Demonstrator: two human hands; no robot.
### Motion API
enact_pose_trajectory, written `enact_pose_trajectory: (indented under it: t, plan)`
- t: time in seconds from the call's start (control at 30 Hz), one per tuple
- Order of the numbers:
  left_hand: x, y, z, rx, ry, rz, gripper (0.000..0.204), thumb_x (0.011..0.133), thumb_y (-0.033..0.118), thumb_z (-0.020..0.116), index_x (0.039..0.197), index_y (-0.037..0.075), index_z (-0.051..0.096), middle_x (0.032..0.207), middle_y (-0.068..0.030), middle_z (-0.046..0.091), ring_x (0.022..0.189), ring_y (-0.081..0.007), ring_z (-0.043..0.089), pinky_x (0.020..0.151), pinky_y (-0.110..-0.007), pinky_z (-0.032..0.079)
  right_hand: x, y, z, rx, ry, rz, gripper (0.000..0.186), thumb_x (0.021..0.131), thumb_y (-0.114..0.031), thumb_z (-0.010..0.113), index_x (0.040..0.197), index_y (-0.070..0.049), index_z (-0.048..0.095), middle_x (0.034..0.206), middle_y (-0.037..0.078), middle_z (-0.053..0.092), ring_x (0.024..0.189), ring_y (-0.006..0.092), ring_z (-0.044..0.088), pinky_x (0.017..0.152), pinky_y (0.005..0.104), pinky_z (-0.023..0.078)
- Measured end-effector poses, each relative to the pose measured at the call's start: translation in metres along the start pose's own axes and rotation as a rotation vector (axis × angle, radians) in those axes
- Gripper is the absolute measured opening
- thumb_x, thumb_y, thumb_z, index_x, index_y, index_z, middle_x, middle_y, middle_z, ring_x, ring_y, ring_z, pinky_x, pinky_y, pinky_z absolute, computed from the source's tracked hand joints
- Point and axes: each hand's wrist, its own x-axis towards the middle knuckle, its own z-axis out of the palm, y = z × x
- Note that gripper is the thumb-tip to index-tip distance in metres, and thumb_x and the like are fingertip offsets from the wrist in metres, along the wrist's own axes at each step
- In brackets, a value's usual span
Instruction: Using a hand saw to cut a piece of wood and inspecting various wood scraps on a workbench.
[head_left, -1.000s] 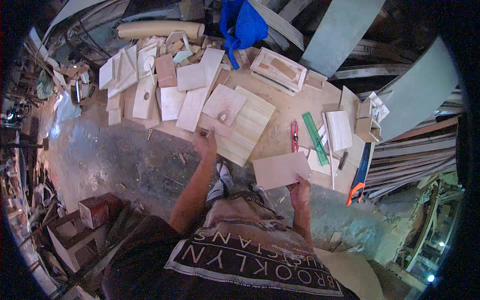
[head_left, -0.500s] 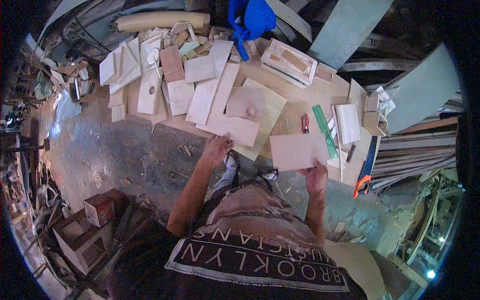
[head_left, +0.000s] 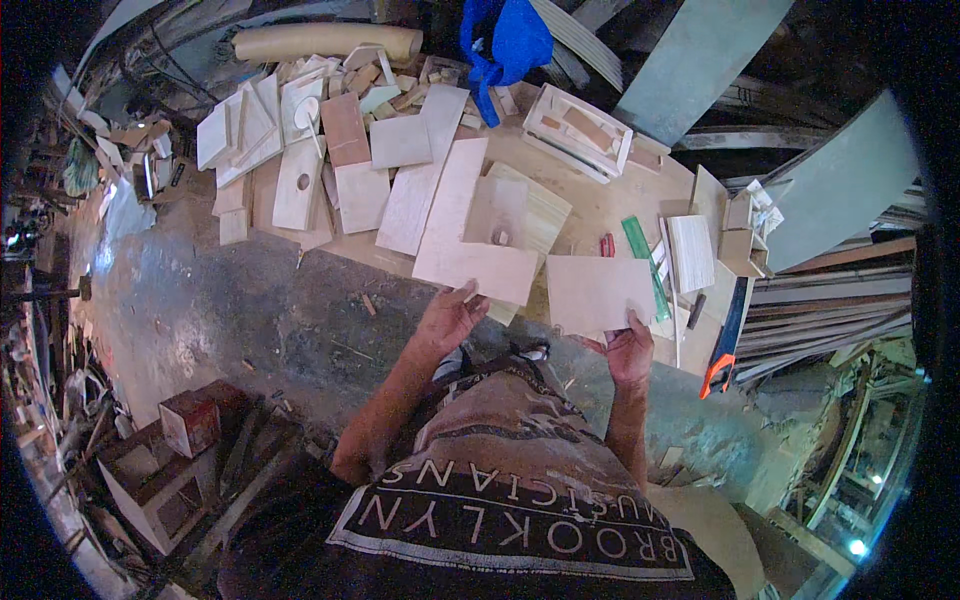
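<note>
My left hand (head_left: 455, 320) pinches the near edge of a thin L-shaped wooden board (head_left: 470, 262), which reaches over the table's front edge. Within the board's notch lies a smaller light panel (head_left: 497, 205), over a yellowish grained board (head_left: 545, 215). In my right hand (head_left: 628, 355) is a thin rectangular wooden panel (head_left: 598, 290), gripped at its near right corner with the thumb on top. This panel is held flat, right of the L-shaped board and close to it. Just beyond the panel are a red utility knife (head_left: 607, 245) and a green ruler (head_left: 636, 238), both partly covered.
Wood offcuts (head_left: 400, 140) are heaped on the table's left and back. A wooden box frame (head_left: 577, 130) stands at the back near a blue cloth (head_left: 510, 45). On the right are a pale board (head_left: 690, 253) and a handsaw (head_left: 718, 375) with an orange handle, overhanging the edge.
The L-shaped board has come right and nearer to me with my left hand. The right-hand panel has shifted slightly and now covers more of the ruler and knife.
</note>
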Motion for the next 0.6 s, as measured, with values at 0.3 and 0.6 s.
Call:
enact_pose_trajectory:
  t: [0.3, 0.6]
  plan:
    - [0.007, -0.039, -0.014, 0.084, 0.061, 0.06, 0.017, 0.09, 0.004, 0.058, 0.107, 0.005, 0.053, 0.106, -0.0071, 0.06, 0.097, -0.0232, 0.061, 0.091, -0.04, 0.053, -0.005, 0.007, -0.023, 0.067, 0.045, 0.024, 0.037, 0.09, -0.019, 0.056, 0.123, -0.005, 0.052, 0.121, 0.009, 0.059, 0.108, 0.0238, 0.06, 0.087, 0.0364, 0.052]
    - [0.002, -0.074, -0.042, 1.026, -0.468, 0.476, 0.039, 0.089, 0.026, 0.06, 0.123, 0.009, 0.053, 0.12, -0.0182, 0.057, 0.109, -0.0367, 0.054, 0.096, -0.046, 0.043, -0.024, 0.054, 0.015, 0.007, -0.053, 0.123, 0.044, 0.093, -0.03, 0.05, 0.13, -0.006, 0.047, 0.13, 0.008, 0.055, 0.12, 0.0236, 0.05, 0.099, 0.0456, 0.039]
